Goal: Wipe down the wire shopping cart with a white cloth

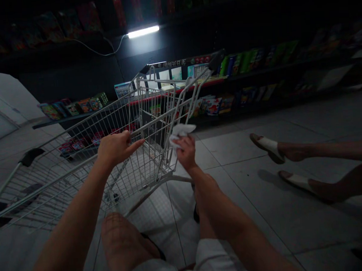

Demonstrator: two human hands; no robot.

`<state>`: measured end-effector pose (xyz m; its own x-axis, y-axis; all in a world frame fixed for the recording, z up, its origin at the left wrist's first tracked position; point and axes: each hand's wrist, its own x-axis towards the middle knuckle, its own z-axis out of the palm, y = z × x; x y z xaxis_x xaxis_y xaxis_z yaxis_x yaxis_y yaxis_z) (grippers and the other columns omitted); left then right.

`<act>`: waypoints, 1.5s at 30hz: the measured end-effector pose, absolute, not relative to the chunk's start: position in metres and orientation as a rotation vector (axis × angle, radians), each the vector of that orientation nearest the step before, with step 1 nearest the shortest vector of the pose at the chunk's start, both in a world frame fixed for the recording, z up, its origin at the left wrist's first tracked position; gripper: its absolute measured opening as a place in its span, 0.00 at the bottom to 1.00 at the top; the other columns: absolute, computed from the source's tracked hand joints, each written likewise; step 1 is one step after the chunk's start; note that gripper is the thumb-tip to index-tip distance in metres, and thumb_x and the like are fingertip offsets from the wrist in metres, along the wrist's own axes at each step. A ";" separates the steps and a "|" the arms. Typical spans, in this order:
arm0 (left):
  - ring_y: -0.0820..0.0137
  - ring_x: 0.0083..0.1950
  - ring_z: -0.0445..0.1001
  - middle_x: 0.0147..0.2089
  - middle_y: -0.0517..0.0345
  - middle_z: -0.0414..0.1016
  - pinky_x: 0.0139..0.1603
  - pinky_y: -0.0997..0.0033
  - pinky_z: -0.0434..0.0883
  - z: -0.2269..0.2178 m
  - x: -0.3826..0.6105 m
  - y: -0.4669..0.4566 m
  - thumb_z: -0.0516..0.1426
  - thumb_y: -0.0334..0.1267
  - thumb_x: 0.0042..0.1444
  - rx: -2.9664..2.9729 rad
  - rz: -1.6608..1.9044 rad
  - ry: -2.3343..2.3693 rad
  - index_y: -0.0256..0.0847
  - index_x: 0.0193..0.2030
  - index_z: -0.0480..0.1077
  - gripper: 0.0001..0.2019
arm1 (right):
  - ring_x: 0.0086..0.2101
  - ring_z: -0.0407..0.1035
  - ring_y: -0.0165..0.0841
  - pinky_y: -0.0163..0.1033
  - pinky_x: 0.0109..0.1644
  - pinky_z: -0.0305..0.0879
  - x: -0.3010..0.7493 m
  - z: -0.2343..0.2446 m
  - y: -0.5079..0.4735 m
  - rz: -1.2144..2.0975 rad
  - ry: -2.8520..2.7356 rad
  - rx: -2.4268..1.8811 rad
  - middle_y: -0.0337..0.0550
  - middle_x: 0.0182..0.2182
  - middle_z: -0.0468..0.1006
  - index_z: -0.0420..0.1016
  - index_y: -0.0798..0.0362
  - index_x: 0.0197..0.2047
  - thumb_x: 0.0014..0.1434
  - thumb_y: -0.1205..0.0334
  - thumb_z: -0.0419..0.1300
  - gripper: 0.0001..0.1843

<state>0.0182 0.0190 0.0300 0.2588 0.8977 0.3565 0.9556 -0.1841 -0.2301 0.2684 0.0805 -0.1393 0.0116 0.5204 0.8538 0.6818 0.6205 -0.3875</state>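
Note:
A wire shopping cart (146,161) stands at an angle before me, its handle at the far end and its basket stretching to the left. My left hand (114,148) is closed over the near top rail of the basket, with the thumb pointing along it to the right. In my right hand (186,151), fingers pinch a crumpled white cloth (182,130), which may be a tissue. That hand is beside the wire frame at the cart's handle end; I cannot tell whether the cloth touches the wires. A dark panel (153,128) with faint markings hangs inside the cart.
Behind the cart run dark shelves (244,75) with books and colourful packs. A lit tube lamp (143,32) hangs there on a white cable. On the right, another person's legs and light shoes (268,143) rest on the tiled floor (230,161). My bent knees are below the cart.

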 end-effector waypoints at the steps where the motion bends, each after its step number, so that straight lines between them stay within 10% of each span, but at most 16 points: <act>1: 0.62 0.30 0.73 0.28 0.53 0.74 0.30 0.67 0.56 0.030 0.016 0.018 0.40 0.71 0.58 -2.132 -0.193 -1.682 0.42 0.34 0.69 0.34 | 0.57 0.65 0.44 0.62 0.67 0.57 0.279 -0.118 0.096 -0.204 -1.581 -1.016 0.48 0.47 0.74 0.77 0.49 0.50 0.62 0.69 0.51 0.18; 10: 0.64 0.27 0.71 0.26 0.55 0.72 0.28 0.67 0.53 0.033 -0.003 0.005 0.41 0.69 0.59 -2.162 -0.158 -1.695 0.43 0.33 0.67 0.31 | 0.71 0.39 0.42 0.59 0.73 0.47 0.319 0.012 0.163 -0.521 -1.375 -0.948 0.42 0.69 0.54 0.54 0.47 0.70 0.63 0.69 0.45 0.32; 18: 0.65 0.28 0.71 0.26 0.56 0.72 0.29 0.68 0.52 0.034 -0.015 -0.002 0.41 0.69 0.59 -2.171 -0.145 -1.693 0.44 0.32 0.65 0.30 | 0.69 0.49 0.43 0.59 0.74 0.47 0.270 -0.067 0.115 -0.470 -1.713 -0.887 0.40 0.69 0.55 0.60 0.44 0.68 0.65 0.64 0.42 0.30; 37: 0.69 0.23 0.66 0.22 0.60 0.69 0.28 0.69 0.55 0.039 -0.065 -0.029 0.47 0.64 0.57 -2.324 -0.354 -1.703 0.44 0.25 0.58 0.25 | 0.68 0.51 0.45 0.61 0.70 0.55 0.312 0.027 0.105 -0.571 -1.348 -0.769 0.44 0.64 0.63 0.66 0.45 0.62 0.62 0.67 0.45 0.27; 45: 0.66 0.24 0.69 0.22 0.59 0.69 0.28 0.69 0.56 0.041 -0.089 -0.032 0.46 0.64 0.57 -2.227 -0.330 -1.821 0.44 0.25 0.59 0.25 | 0.59 0.66 0.38 0.52 0.65 0.65 0.243 -0.034 0.077 -0.497 -1.683 -0.551 0.41 0.54 0.75 0.79 0.42 0.46 0.64 0.65 0.53 0.15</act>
<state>-0.0885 -0.0322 0.0414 0.1954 0.9250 0.3260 0.9805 -0.1909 -0.0460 0.2426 0.0767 -0.0342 -0.1521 0.0863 0.9846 0.6070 0.7943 0.0242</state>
